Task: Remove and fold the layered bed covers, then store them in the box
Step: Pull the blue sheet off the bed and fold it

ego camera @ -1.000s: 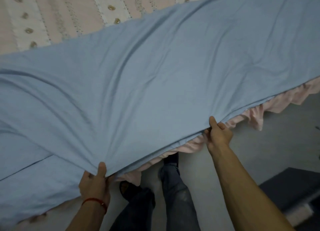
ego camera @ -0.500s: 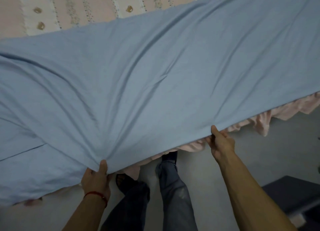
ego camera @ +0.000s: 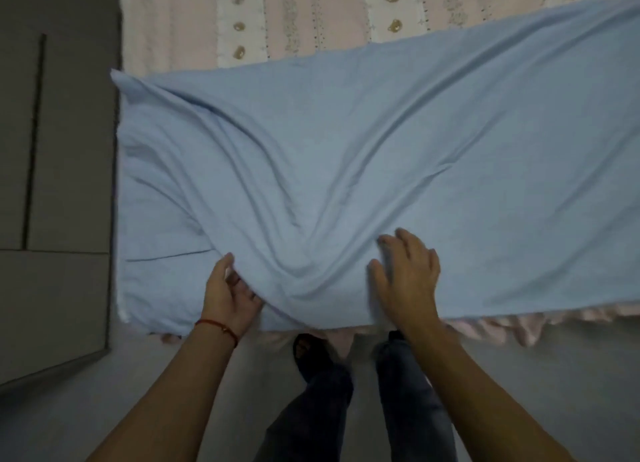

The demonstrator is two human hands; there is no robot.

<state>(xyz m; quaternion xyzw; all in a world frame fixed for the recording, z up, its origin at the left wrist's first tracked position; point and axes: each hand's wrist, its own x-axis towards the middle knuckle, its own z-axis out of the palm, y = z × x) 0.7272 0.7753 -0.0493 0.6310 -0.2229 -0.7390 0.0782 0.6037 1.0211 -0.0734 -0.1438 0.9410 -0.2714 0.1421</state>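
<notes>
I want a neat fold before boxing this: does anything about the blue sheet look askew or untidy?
Yes. The blue sheet has deep creases converging between the left hand and right hand, and its far left corner is rumpled.

Pale blue sheet (ego camera: 363, 170), folded into a long band, spread flat across the near edge of the bed. Left end squared off at the bed's corner, right end running out of view. Deep creases fanning from the near edge toward the middle. Beneath the sheet, a pink-and-white striped cover (ego camera: 304, 18) dotted with small golden motifs, showing beyond the sheet's far edge; pink frill hanging below its near edge.
</notes>
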